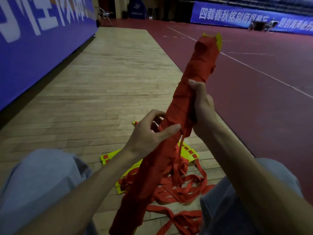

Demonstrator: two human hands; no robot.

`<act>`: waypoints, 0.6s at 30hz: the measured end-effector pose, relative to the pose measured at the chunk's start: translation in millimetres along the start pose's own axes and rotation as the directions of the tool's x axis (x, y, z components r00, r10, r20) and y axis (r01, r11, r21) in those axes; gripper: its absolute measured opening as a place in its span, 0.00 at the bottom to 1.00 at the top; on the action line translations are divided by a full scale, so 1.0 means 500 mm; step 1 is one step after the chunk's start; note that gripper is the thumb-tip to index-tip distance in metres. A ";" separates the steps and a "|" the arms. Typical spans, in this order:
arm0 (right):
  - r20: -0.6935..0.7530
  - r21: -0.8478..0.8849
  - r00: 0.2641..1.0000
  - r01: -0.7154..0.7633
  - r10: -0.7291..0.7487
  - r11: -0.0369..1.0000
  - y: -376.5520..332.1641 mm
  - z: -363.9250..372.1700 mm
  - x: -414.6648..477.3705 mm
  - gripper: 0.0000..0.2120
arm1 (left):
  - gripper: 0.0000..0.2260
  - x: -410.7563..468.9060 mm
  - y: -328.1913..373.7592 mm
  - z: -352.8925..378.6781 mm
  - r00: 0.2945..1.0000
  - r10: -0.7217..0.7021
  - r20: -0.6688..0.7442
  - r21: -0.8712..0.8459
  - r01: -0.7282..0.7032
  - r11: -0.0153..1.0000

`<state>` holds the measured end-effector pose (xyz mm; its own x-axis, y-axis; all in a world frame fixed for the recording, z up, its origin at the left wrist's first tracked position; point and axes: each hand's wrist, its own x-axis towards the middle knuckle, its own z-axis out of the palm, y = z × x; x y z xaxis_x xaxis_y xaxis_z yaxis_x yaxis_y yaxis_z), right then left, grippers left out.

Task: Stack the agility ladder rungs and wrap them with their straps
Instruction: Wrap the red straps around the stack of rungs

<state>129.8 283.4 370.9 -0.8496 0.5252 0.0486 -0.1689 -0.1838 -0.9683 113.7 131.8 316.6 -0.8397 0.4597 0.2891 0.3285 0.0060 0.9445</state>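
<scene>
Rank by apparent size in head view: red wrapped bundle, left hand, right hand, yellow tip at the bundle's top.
1. red wrapped bundle
2. left hand and right hand: look alike, not ranked
3. yellow tip

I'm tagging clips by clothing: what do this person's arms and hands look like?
Left hand and right hand are bare: no gloves, rings or watch visible. Left forearm and right forearm are bare too, no sleeves in view. Light blue trousers cover the knees.

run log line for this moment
left hand grips wrapped rung bundle, thumb on strap | right hand grips bundle higher | loose straps, yellow rungs on wooden floor
</scene>
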 end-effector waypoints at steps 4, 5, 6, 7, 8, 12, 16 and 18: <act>0.165 0.168 0.983 0.054 -0.082 0.984 -0.013 0.000 -0.004 0.22 | 0.19 -0.001 0.015 -0.005 0.889 -0.272 0.369 -0.226 0.370 0.901; 0.192 0.146 0.977 0.064 -0.092 0.987 -0.013 0.000 -0.004 0.24 | 0.15 -0.002 0.015 -0.007 0.849 -0.286 0.444 -0.230 0.416 0.880; 0.212 0.090 0.972 0.082 -0.100 0.993 -0.012 0.000 -0.006 0.25 | 0.13 -0.003 0.011 -0.009 0.829 -0.280 0.483 -0.238 0.433 0.870; 0.227 -0.007 0.968 0.115 -0.111 0.993 -0.013 0.000 -0.005 0.25 | 0.12 -0.003 0.007 -0.009 0.828 -0.267 0.494 -0.251 0.430 0.867; 0.236 -0.133 0.964 0.159 -0.124 0.978 -0.014 -0.001 -0.006 0.25 | 0.12 -0.003 0.001 -0.009 0.840 -0.260 0.477 -0.258 0.417 0.872; 0.219 -0.470 0.971 0.193 -0.098 0.861 -0.006 -0.008 -0.001 0.28 | 0.13 0.014 -0.024 -0.005 0.899 -0.350 0.263 -0.153 0.398 0.905; 0.124 -0.534 0.985 -0.032 0.116 0.845 0.018 -0.012 0.004 0.33 | 0.24 0.021 -0.053 -0.010 0.930 -0.368 -0.002 0.294 0.352 0.888; 0.112 -0.544 0.973 -0.111 0.203 0.832 0.033 -0.012 0.008 0.35 | 0.28 0.018 -0.060 -0.015 0.938 -0.335 -0.084 0.515 0.329 0.792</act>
<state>126.7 287.3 353.6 -0.9167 0.3804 -0.1223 0.2259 0.2411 -0.9438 92.9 129.2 292.1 -0.9345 0.3545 -0.0323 0.2063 0.6133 0.7624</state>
